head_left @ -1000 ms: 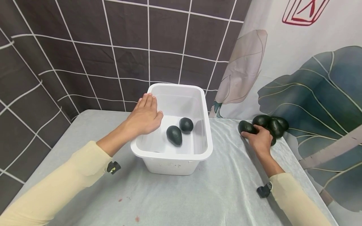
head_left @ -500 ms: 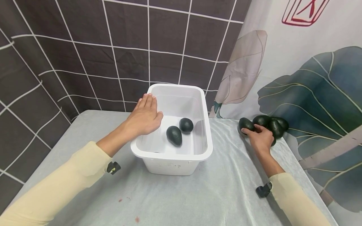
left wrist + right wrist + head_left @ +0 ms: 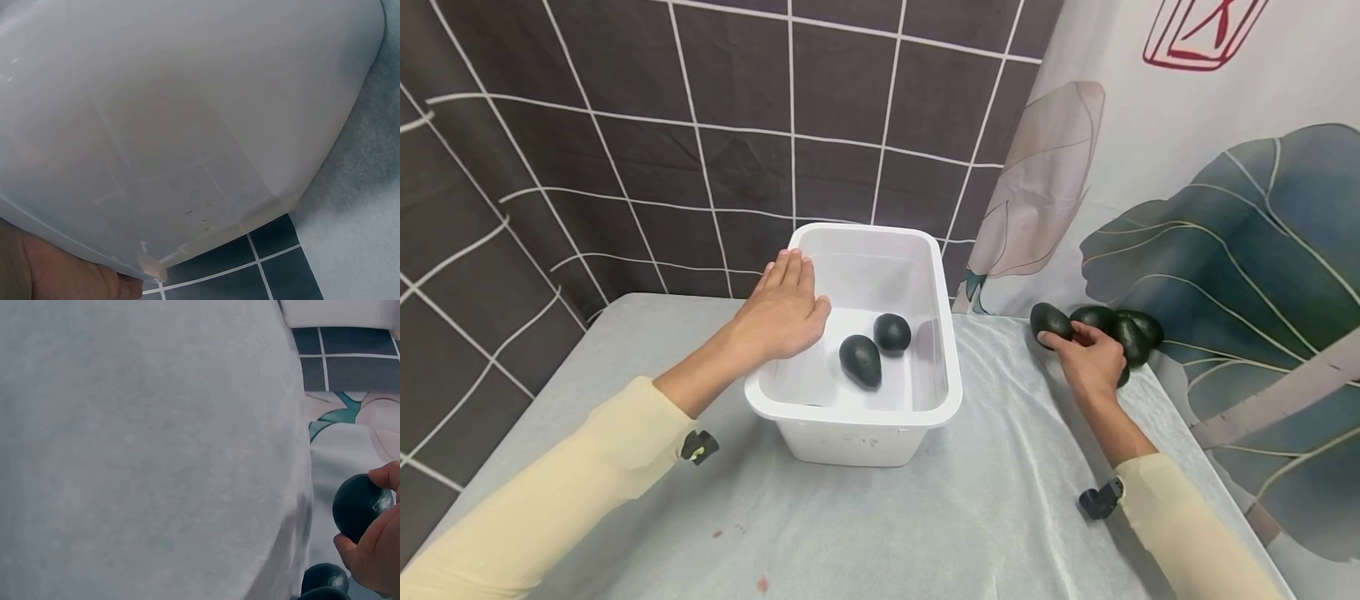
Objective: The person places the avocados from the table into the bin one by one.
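While the left hand (image 3: pixel 784 317) rests over the 9 o'clock rim of a white tub (image 3: pixel 850 414), straight fingers pointing toward 1, the right hand (image 3: pixel 1092 362) pinches a dark avocado (image 3: pixel 1049 323) at the tub's 3 o'clock, above or on the desk (image 3: pixel 985 500). This held fruit's long axis slants roughly 11 to 5; its narrower end is unclear. Other avocados (image 3: pixel 1133 340) cluster toward its 3 o'clock. Inside the tub, one egg-shaped avocado (image 3: pixel 861 362) also lies 11 to 5, a rounder-looking avocado (image 3: pixel 892 333) just beside it toward 1.
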Motion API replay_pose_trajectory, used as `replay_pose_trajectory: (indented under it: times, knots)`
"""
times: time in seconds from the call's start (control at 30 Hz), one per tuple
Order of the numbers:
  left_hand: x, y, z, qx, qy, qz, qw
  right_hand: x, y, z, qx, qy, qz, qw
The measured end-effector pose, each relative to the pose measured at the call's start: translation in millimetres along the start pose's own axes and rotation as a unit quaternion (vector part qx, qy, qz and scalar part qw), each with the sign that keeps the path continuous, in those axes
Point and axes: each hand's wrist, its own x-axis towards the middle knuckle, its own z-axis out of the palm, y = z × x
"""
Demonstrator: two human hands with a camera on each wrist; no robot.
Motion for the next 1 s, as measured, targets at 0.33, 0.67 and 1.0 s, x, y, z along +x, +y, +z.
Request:
replay_pose_trajectory:
  times: [0.33,0.67,1.0]
  knots:
    - [0.4,1.5,0.1,-0.004,-0.003,-0.001,1.0,3,-8,-3,0.002,0.001,0.017,1.0]
    - [-0.5,0.8,-0.4,-0.003,-0.005,0.0,1.0,2,-21,-5,0.008,-0.004,-0.006,1.0]
    - [-1.3,0.5,-1.7,-0.002,-0.01,-0.002,0.9999,-1,-37,-7,0.032,-0.015,-0.025,0.999]
